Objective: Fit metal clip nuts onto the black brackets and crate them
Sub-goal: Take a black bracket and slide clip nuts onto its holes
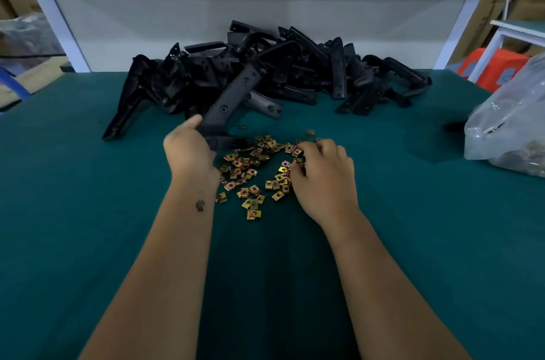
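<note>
Gripping a black bracket (pixel 233 94) angled toward one o'clock, the left hand (pixel 188 150) sits at nine o'clock of the clip nuts (pixel 253 171); the right hand (pixel 321 171), fingers curled, pinches among them at three o'clock.

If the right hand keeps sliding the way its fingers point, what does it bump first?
Probably the scattered clip nuts just past the right hand, whose fingertips already sit among them; depth is hard to judge.

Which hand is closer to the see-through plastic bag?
Right. The right hand sits over the clip nuts, apart from the plastic bag at the table's right edge. The left hand, holding a bracket, is farther left.
</note>
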The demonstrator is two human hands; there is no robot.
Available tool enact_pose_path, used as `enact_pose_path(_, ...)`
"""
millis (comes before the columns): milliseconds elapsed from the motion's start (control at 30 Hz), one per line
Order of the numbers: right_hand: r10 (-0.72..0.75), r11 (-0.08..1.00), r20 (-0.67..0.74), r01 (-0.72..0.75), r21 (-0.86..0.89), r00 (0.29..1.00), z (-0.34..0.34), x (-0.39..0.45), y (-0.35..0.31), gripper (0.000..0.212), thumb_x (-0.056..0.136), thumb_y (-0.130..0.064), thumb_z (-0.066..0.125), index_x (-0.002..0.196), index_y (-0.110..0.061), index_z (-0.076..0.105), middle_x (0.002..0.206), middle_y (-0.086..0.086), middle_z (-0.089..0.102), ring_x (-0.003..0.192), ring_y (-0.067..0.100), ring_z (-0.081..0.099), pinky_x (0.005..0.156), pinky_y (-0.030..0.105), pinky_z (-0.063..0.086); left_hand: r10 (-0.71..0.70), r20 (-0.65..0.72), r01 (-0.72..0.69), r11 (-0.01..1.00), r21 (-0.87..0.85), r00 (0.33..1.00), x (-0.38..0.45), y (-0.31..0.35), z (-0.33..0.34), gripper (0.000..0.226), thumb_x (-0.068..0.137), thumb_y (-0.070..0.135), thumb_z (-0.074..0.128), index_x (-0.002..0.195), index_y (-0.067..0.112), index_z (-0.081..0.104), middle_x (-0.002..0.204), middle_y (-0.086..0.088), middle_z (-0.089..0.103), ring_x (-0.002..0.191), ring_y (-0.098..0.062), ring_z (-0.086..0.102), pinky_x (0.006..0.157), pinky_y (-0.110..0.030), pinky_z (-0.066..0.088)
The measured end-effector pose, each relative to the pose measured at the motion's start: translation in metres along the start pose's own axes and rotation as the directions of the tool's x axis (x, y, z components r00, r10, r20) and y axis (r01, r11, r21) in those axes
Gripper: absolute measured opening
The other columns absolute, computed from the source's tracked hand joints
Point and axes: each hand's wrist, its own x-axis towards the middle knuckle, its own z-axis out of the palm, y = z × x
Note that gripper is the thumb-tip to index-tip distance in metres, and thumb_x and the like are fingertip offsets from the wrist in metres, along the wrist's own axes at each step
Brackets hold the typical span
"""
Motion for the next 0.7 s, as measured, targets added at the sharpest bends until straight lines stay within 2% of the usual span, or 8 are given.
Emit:
enact_pose_path(33,-0.014,1.0,-0.004,0.014,0.005,1.0,0.0,-0.001,-0.001,0.041,0.1,-0.035,0.047,0.137,-0.019,0.052,0.128,0.004,0.049,0.116,0.024,0.04,0.097,0.034,0.027,-0.112,0.012,0.113,0.985,-0.131,0.994,-0.006,-0.004,-0.003,0.026,0.1,0.006,0.048,0.118,0.011,0.067,0.093,-0.001,0.056,0.075,-0.012,0.047,0.065,-0.023,0.048)
enact_pose_path(100,-0.038,0.999,-0.006,0.039,0.028,0.999,-0.001,-0.001,-0.002,0.038,0.1,-0.035,0.048,0.134,-0.02,0.055,0.124,0.003,0.051,0.115,0.023,0.042,0.096,0.033,0.027,-0.264,0.115,0.288,0.882,-0.373,0.958,-0.016,-0.01,-0.007,0.03,0.102,0.001,0.043,0.111,0.015,0.067,0.111,-0.008,0.056,0.076,-0.013,0.043,0.052,-0.02,0.042)
enact_pose_path(200,-0.075,0.996,0.017,0.073,0.057,0.997,-0.001,-0.002,-0.003,0.035,0.1,-0.034,0.048,0.13,-0.019,0.059,0.117,0.001,0.056,0.111,0.023,0.047,0.096,0.035,0.031,-0.295,0.296,0.414,0.728,-0.546,0.909,-0.024,-0.012,-0.009,0.034,0.104,0.001,0.032,0.116,0.008,0.062,0.106,-0.014,0.058,0.069,-0.014,0.041,0.047,-0.019,0.039)
enact_pose_path(333,-0.089,0.993,0.038,0.086,0.086,0.995,0.0,-0.003,-0.006,0.033,0.099,-0.033,0.049,0.124,-0.017,0.063,0.116,0.001,0.059,0.114,0.022,0.048,0.098,0.035,0.032,-0.274,0.378,0.456,0.683,-0.57,0.884,-0.025,-0.011,-0.012,0.037,0.105,0.003,0.026,0.11,0.006,0.063,0.09,-0.007,0.048,0.062,-0.011,0.035,0.046,-0.016,0.037)
enact_pose_path(433,-0.101,0.991,0.042,0.097,0.09,0.994,0.002,-0.003,-0.005,0.032,0.099,-0.033,0.049,0.123,-0.018,0.065,0.116,0.0,0.059,0.114,0.021,0.047,0.099,0.033,0.03,-0.281,0.387,0.47,0.66,-0.587,0.878,-0.02,-0.011,-0.016,0.037,0.105,0.005,0.029,0.11,0.01,0.065,0.078,-0.002,0.039,0.054,-0.008,0.03,0.041,-0.014,0.031)
enact_pose_path(567,-0.1,0.991,0.024,0.097,0.091,0.995,0.007,0.003,-0.006,0.031,0.099,-0.031,0.05,0.122,-0.019,0.066,0.114,0.001,0.06,0.112,0.023,0.047,0.096,0.032,0.03,-0.268,0.393,0.465,0.656,-0.594,0.88,-0.016,-0.009,-0.014,0.033,0.104,0.008,0.035,0.112,0.009,0.066,0.079,-0.002,0.037,0.053,-0.009,0.029,0.041,-0.014,0.029)
enact_pose_path(700,-0.056,0.995,0.069,0.051,0.081,0.996,0.014,0.016,-0.014,0.03,0.097,-0.037,0.052,0.121,-0.029,0.068,0.109,-0.002,0.053,0.113,0.024,0.042,0.092,0.036,0.031,-0.203,0.45,0.448,0.708,-0.547,0.87,-0.02,-0.011,-0.008,0.023,0.101,0.025,0.052,0.096,0.008,0.066,0.08,-0.001,0.047,0.059,-0.007,0.033,0.043,-0.015,0.031)
